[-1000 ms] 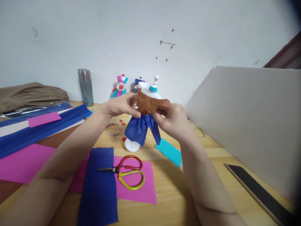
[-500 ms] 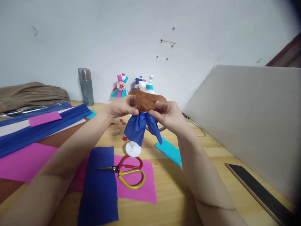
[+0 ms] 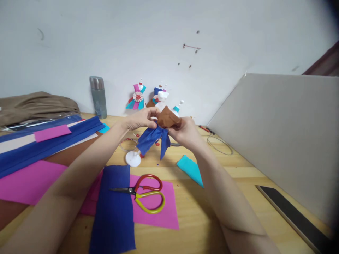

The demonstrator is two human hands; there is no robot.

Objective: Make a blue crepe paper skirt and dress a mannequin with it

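From the head view, both forearms reach forward over the table (image 3: 219,211), wrists bent inward. The left hand (image 3: 144,118) pinches the near side of the brown cloth (image 3: 168,117) between thumb and fingers; the right hand (image 3: 185,130) grips its other side, thumb in front, fingertips hidden. Between them the mannequin (image 3: 181,102) leans to the right, blue skirt (image 3: 150,137) spread below, round foot (image 3: 133,159) showing lower left.

Nearer the person, scissors (image 3: 131,191) lie across a blue strip (image 3: 113,211) and pink cloth (image 3: 159,221). A turquoise piece (image 3: 189,169) sits beside the right forearm, partly covered by it. A pale board (image 3: 267,127) walls off the right side, a phone (image 3: 288,215) near it. The bottle (image 3: 97,98) carries faint markings, too small to read.
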